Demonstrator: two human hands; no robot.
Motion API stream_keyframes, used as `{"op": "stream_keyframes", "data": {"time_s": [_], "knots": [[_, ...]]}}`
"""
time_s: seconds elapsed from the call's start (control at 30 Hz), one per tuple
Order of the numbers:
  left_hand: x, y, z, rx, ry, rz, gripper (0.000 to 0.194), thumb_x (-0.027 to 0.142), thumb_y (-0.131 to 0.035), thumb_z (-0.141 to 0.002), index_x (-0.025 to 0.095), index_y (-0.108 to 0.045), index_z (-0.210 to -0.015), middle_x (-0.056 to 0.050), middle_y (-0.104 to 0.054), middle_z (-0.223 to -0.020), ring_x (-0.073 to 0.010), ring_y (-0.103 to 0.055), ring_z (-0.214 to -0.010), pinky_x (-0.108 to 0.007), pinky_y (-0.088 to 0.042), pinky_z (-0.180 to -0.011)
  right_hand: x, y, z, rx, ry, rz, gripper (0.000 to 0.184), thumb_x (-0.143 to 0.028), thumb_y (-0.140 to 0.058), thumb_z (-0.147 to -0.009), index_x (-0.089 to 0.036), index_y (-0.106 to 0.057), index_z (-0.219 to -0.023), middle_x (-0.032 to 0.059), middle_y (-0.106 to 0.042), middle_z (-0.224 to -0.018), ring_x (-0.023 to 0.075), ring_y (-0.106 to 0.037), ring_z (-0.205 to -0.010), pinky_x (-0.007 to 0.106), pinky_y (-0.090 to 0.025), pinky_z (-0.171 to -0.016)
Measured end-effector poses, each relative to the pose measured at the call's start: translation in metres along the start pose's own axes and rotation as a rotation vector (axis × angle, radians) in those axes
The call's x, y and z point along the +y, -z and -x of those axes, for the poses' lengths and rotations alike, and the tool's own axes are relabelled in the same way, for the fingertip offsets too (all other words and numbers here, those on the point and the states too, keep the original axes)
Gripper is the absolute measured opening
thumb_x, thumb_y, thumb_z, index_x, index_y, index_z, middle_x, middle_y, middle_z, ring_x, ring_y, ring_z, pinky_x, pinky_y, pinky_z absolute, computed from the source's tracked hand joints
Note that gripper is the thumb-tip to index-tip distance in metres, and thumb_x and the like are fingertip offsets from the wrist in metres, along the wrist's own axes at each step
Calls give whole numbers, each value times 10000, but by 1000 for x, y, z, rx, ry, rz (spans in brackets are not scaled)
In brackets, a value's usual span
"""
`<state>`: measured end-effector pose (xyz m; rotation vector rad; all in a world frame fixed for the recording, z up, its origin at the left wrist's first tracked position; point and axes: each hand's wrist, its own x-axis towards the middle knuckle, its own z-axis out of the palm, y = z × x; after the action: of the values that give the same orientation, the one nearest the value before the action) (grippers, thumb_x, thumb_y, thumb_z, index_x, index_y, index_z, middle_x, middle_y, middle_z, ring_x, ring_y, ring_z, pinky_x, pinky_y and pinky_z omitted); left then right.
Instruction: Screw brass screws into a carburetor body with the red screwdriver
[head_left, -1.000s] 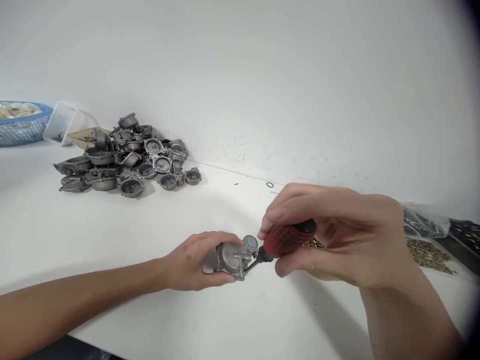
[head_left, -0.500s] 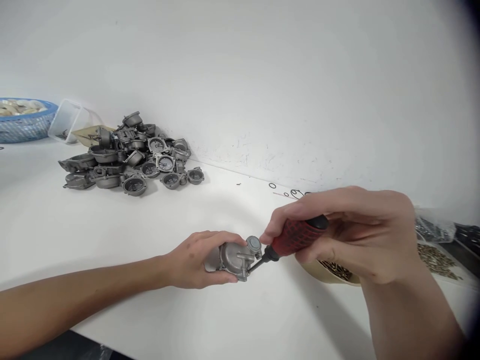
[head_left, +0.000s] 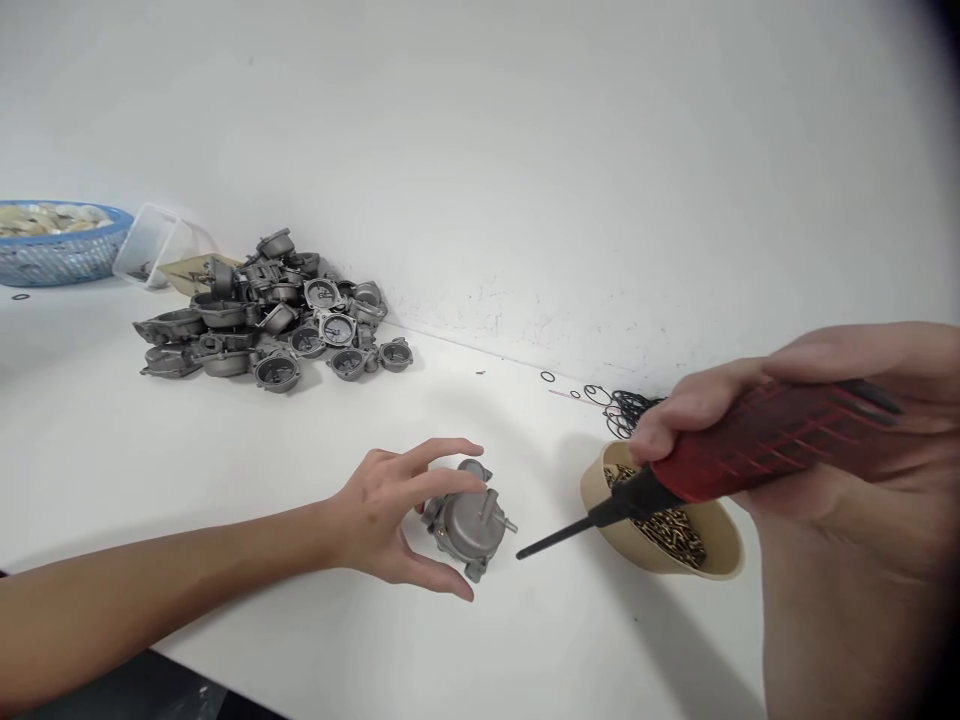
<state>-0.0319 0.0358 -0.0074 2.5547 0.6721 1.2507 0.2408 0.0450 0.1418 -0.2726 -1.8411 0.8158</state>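
Note:
My left hand (head_left: 390,520) rests on the white table with its fingers loosely curled around a small grey metal part (head_left: 466,522), thumb and forefinger touching it. My right hand (head_left: 847,440) is raised at the right, closed round the red handle of a screwdriver (head_left: 750,445). The screwdriver's dark tip points down and left, a short way clear of the metal part. Just under the tool sits a tan bowl (head_left: 720,565) holding several small brass screws.
A heap of grey metal castings (head_left: 270,320) lies at the back left, with a clear plastic tub (head_left: 146,245) and a blue basket (head_left: 56,245) behind it. Black rubber rings (head_left: 626,408) lie along the wall behind the bowl.
My right hand has pulled the screwdriver away from the part, up and to the right. My left hand has loosened and turned the part on the table. The bowl now shows.

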Motion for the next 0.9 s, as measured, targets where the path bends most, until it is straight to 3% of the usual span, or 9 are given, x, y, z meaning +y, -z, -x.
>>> {"op": "stream_keyframes", "data": {"time_s": [0.17,0.3,0.57,0.9], "knots": [[2,2,-1,-32,-11,-126,730,750,-742,-747,287,-591,-1291,-140,-662,-1336,-84,-560,-530,-255,-501,-512,-4,-23,-3,34,-25,63,391,-134,-888,-744,-247,-787,-1104,36,-794,-915,250,-777,-744,385,-711,-628],[4,-1,-1,-76,21,-129,724,722,-754,-750,299,-579,-1312,-116,-655,-1351,-94,-610,-554,-249,-496,-522,-1,-32,-1,-36,-24,119,439,-91,-869,-748,-259,-779,-1143,51,-789,-941,253,-774,-758,376,-692,-581],[7,-4,0,-128,89,-47,727,661,-763,-787,289,-521,-1362,-105,-661,-1340,-194,-750,-877,-288,-606,-749,2,-23,-1,-75,-20,172,453,-133,-867,-763,-289,-771,-1177,48,-777,-897,263,-764,-758,406,-682,-582],[8,-7,1,-132,96,6,712,600,-774,-806,295,-494,-1385,-84,-680,-1301,-220,-746,-1008,-298,-614,-829,5,-20,-1,-111,-62,122,451,-75,-824,-781,-264,-764,-1187,51,-787,-933,255,-779,-800,378,-702,-624]]}}
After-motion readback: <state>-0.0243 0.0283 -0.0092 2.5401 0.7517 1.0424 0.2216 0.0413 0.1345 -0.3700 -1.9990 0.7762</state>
